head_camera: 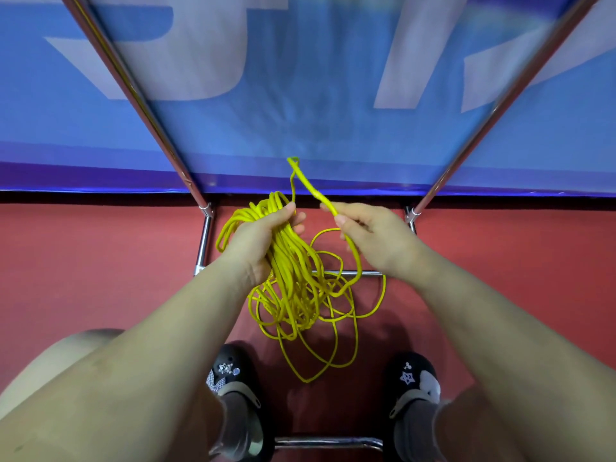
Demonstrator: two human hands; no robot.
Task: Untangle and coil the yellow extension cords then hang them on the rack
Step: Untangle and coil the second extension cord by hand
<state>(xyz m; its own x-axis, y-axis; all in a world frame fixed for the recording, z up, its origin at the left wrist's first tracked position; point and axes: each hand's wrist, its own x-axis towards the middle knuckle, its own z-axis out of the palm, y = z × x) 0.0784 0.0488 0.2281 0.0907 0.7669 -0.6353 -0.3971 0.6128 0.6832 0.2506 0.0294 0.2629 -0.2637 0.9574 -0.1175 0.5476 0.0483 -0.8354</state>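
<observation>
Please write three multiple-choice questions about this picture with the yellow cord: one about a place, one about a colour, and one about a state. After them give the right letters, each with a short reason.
1. Where do the loose loops of the yellow cord hang?
A. Over the red floor, between the two shoes
B. On a table
C. Inside a box

2. What colour is the banner behind the metal rack?
A. Green
B. Blue with pale shapes
C. Black

3. What is the right hand doing?
A. Resting open
B. Pinching one strand of the cord
C. Gripping the rack

Answers:
1 A: the loops dangle below the left hand, above the red floor.
2 B: the cloth is blue with pale shapes.
3 B: a strand runs between its fingertips.
</observation>
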